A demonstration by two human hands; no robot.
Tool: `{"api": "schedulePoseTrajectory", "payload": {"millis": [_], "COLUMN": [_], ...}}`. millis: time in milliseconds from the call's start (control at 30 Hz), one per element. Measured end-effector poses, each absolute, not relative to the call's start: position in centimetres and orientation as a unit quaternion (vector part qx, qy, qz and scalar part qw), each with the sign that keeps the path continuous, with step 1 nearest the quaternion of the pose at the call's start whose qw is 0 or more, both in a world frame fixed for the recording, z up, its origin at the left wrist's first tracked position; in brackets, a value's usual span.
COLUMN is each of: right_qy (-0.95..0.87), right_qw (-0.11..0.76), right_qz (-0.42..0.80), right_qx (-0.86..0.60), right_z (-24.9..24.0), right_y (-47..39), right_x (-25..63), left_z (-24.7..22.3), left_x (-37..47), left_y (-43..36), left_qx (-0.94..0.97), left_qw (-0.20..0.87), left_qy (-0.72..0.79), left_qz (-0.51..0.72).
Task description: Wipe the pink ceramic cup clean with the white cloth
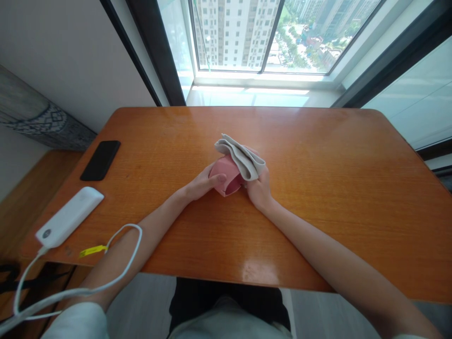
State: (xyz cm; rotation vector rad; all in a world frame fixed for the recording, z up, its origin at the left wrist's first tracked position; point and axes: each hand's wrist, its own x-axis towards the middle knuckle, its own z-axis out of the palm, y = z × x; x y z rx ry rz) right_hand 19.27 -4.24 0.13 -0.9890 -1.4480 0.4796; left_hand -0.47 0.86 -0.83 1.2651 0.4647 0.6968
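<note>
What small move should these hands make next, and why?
Probably a gentle wipe of the grey cloth over the pink hollow object: the left hand grips that object, while the right hand holds the folded cloth over its far side.

Daylight comes through the window [233, 35], glaring white along the sill [247, 97]. The surface [328, 188] shows a pale reflection by its near edge. Wide-angle stretching marks the borders, and fine detail looks soft throughout.
</note>
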Motion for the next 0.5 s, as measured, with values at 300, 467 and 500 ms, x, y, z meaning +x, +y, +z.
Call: {"api": "schedulePoseTrajectory", "payload": {"millis": [300,467,500], "right_qy": [-0.651,-0.717,-0.731], "right_qw": [0.599,0.568,0.562], "right_qz": [0.182,0.081,0.056], "right_qx": [-0.429,-0.396,-0.383], "right_z": [0.0,1.6,1.8], "right_y": [-4.2,-5.9,-6.1], "right_x": [19.3,19.5,19.6], "left_z": [-0.8,-1.2,-1.3], "left_x": [-0.5,-0.8,-0.9], "left_y": [0.6,0.7,0.7], "left_qx": [0.557,0.574,0.578], "left_qw": [0.726,0.717,0.714], "left_qy": [0.233,0.206,0.198], "left_qz": [0.33,0.338,0.341]}}
